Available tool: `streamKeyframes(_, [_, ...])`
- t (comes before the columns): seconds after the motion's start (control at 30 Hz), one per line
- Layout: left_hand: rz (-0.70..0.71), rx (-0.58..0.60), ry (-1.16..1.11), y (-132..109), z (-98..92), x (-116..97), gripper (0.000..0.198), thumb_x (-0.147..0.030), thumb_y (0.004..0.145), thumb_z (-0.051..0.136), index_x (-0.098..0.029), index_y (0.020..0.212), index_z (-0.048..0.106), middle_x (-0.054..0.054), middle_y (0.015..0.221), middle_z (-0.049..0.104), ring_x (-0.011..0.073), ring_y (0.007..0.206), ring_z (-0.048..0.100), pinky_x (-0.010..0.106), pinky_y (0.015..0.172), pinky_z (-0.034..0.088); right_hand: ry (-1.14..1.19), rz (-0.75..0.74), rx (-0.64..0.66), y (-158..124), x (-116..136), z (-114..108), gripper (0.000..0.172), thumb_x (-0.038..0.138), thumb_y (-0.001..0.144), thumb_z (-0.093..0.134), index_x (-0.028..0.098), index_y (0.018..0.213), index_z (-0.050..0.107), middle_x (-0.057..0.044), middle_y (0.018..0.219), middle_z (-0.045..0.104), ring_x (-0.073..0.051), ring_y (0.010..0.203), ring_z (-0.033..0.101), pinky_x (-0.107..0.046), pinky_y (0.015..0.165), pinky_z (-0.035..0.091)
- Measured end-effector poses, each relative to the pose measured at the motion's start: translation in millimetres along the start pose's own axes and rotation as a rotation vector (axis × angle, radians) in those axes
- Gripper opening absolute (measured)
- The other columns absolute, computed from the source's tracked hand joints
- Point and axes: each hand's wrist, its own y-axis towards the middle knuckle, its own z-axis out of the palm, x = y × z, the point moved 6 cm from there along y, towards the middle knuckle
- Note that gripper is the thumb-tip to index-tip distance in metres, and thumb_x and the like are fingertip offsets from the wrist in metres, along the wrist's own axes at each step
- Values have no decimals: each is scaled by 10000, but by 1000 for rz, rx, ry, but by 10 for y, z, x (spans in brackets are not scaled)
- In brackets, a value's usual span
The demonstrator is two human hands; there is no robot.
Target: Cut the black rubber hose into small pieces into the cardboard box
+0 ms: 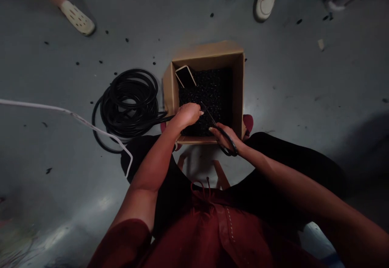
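My left hand (189,114) is closed around a length of black tubing (162,119) over the left side of a cardboard box (172,94). The tubing runs back to a loose black coil (130,98) on the floor. My right hand (226,135) grips the handles of black scissors (231,145) above the box's near right part. Their blades point up and left, towards the fingers of my left hand. How far the blades are apart is hard to make out. Many small black pieces (209,86) lie in the box below both hands.
A dark rectangular object with a pale rim (186,76) leans in the box's far left corner. A white cable (60,109) crosses on the left. Black bits are scattered over the grey floor (288,69). Other people's shoes (78,18) stand at the far side.
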Motion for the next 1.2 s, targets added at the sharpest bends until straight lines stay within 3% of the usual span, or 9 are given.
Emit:
streamKeyframes(0.13, [-2,-87,-85,-17,-122,-18,322,-276,1033,495,-114,1095,767,179,1131,769,311,1119,710,384,958,497,153,111,30,12,-3,-11,444,671,920,572,242,862,471,65,526,504,-121,381,466,-251,401,391])
streamKeyframes(0.3, [67,-190,-305,2,-214,-30,321,-249,1027,480,-137,1196,730,90,959,771,202,862,699,293,805,514,351,166,-36,61,64,-123,476,707,959,516,232,975,506,55,546,565,-133,408,557,-229,402,438])
streamKeyframes(0.43, [73,-243,-420,46,-207,19,327,-249,1010,485,-136,1194,732,68,918,751,170,782,662,257,720,498,340,67,-86,59,182,-201,532,764,898,567,238,941,492,41,633,602,-127,485,592,-224,430,453])
streamKeyframes(0.7, [119,-274,-494,55,-259,13,335,-279,981,508,-133,1153,755,48,842,729,162,744,634,273,737,484,246,-106,-75,-4,291,-196,458,651,917,590,230,1093,559,-25,920,680,-179,810,688,-323,753,563])
streamKeyframes(0.87, [135,-283,-508,54,-273,4,311,-283,972,512,-144,1070,772,43,823,726,162,744,625,268,720,466,221,-111,-47,-14,277,-172,508,695,922,555,232,1130,553,-34,927,685,-201,847,681,-357,794,570])
streamKeyframes(1.2, [120,-270,-523,62,-251,10,323,-291,957,532,-132,1093,778,54,841,728,158,724,604,267,682,450,187,-89,-32,6,217,-140,483,656,928,567,240,1173,562,-43,914,684,-222,862,673,-374,793,576])
